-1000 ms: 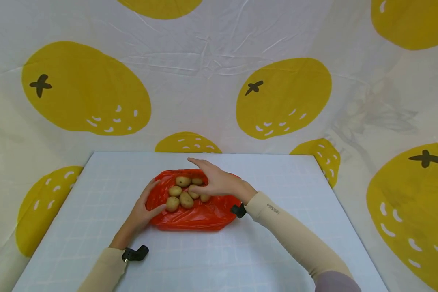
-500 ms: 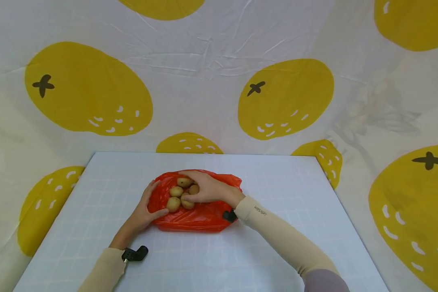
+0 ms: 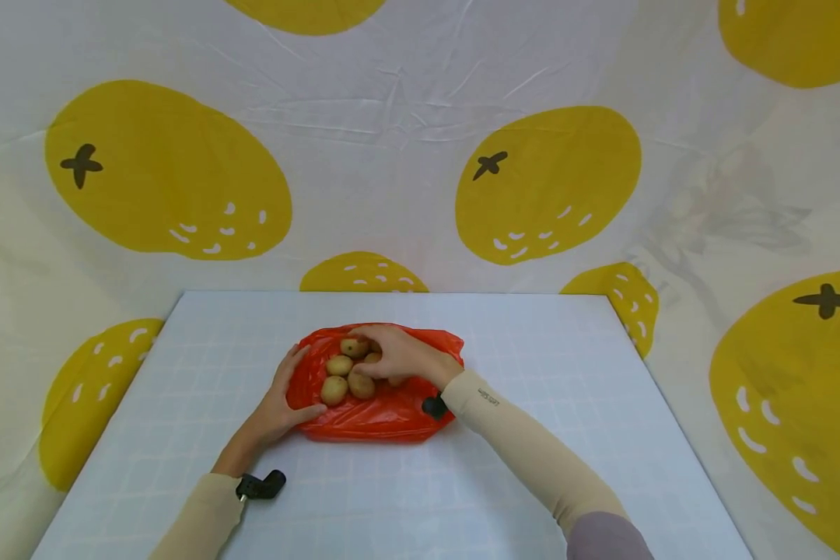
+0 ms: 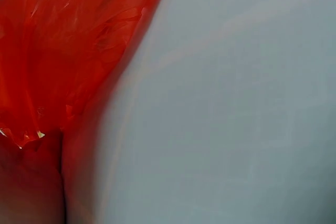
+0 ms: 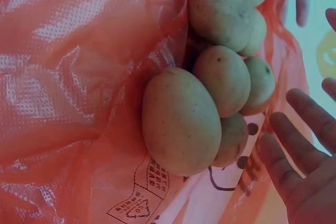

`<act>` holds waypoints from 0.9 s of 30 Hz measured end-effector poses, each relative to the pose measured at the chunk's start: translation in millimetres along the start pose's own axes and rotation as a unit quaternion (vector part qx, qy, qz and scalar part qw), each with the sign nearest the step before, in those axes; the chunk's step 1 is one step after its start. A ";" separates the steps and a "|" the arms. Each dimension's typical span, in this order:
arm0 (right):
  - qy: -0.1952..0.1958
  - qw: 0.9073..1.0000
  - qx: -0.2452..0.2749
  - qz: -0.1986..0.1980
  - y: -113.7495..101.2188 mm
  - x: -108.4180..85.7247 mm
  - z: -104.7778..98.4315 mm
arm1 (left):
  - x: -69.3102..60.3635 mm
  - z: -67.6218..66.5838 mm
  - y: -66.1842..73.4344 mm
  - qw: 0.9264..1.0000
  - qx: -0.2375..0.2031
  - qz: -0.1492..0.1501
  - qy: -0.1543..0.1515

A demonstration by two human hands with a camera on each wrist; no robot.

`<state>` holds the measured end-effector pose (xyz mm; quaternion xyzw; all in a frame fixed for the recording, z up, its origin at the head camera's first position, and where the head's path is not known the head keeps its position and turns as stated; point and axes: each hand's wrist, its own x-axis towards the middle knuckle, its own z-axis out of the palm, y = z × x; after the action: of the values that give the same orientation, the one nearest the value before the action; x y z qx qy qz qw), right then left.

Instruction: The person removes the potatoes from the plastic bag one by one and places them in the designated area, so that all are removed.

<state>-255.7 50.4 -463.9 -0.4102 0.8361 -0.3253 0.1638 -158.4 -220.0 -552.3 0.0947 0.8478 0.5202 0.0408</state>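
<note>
A pale, faintly checked table [image 3: 567, 435] stands before a creased white curtain [image 3: 374, 179] printed with large yellow fruits [image 3: 168, 171], several bearing dark crosses [image 3: 80, 166] and small white dashes [image 3: 227, 232].

Head cam: soft, even light, mod. bright, src out of view. Table [image 3: 567, 451] pale blue-white w/ v. faint shadow nr the right sleeve [image 3: 525, 435], approx 5 o'clk. Curtain [image 3: 385, 179] goes greyish twd 12, thin sheen on creases. Bag [image 3: 392, 424] has small glints; fine detail a bit soft.

L wrist cam: dim, low contrast, blurry. Bag at 10 o'clk darkens twd 8; red tint spills onto table alongside. Corner at 4 o'clk darker.

R wrist cam: hazy, washed-out colour. White glare on bag, 9 to 10 o'clk. Potatoes [image 5: 181, 121] fairly sharp, gently shaded; bkgd at 2 o'clk pale, out of focus.
</note>
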 end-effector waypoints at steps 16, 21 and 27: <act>0.003 1.000 -0.002 0.025 8.7 7.3 4.3 | -0.8 2.3 2.1 1.000 -0.004 0.000 -0.001; 0.016 0.999 -0.011 0.047 10.0 12.4 6.7 | -0.4 2.0 1.1 1.000 0.003 0.003 -0.001; 0.037 0.997 -0.013 0.063 16.5 20.2 10.2 | 0.2 2.0 1.6 1.000 0.011 0.001 -0.002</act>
<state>-272.1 37.7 -482.7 -0.3461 0.8701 -0.3185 0.1473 -158.0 -217.5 -551.7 0.0971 0.8533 0.5108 0.0407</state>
